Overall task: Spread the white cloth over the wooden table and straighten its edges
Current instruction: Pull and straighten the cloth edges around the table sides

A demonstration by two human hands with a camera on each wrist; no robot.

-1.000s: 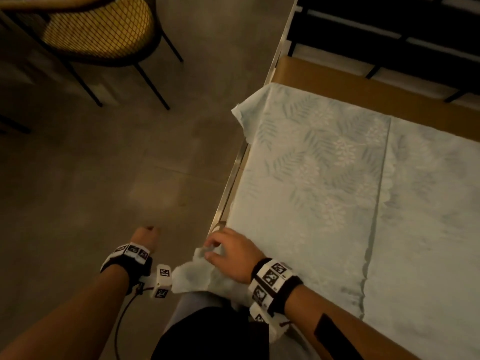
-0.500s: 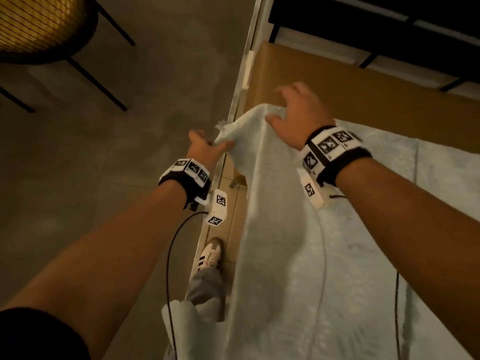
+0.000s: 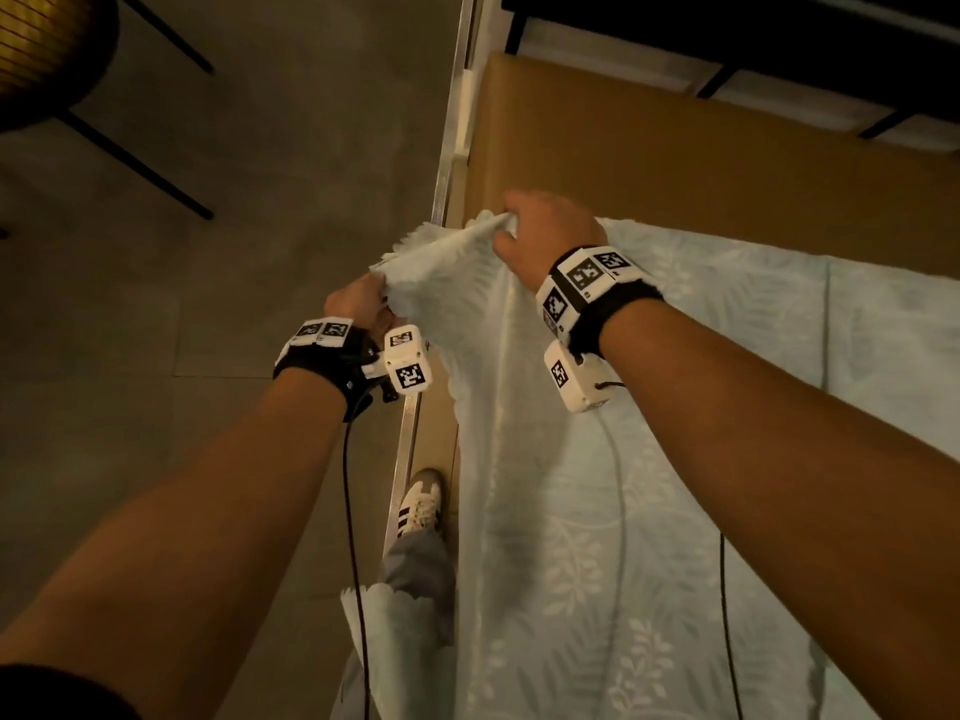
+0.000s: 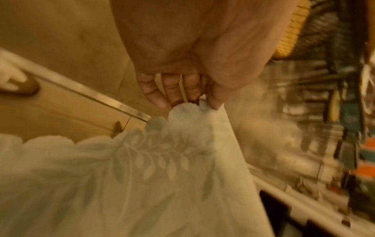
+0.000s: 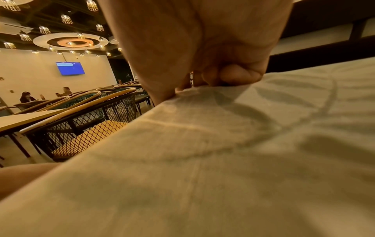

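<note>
The white cloth [image 3: 649,485] with a leaf pattern and scalloped border lies over most of the wooden table [image 3: 675,163]; the far strip of wood is bare. Its far left corner is lifted off the table. My left hand [image 3: 358,304] pinches the scalloped corner [image 4: 188,109] just past the table's left edge. My right hand [image 3: 540,231] grips the cloth's far edge [image 5: 202,91] a little further in, knuckles up. The cloth is stretched between the two hands, and its left border hangs over the table side down by my leg.
A metal strip [image 3: 447,163] runs along the floor beside the table's left edge. My shoe [image 3: 421,501] stands next to it. A dark-legged chair with a yellow woven seat [image 3: 47,49] is at the far left. A dark bench frame [image 3: 727,33] lies beyond the table.
Both hands have left the near corner and reached to the far left corner. The right hand, flat on the cloth half a second ago, now grips the edge and lifts it.
</note>
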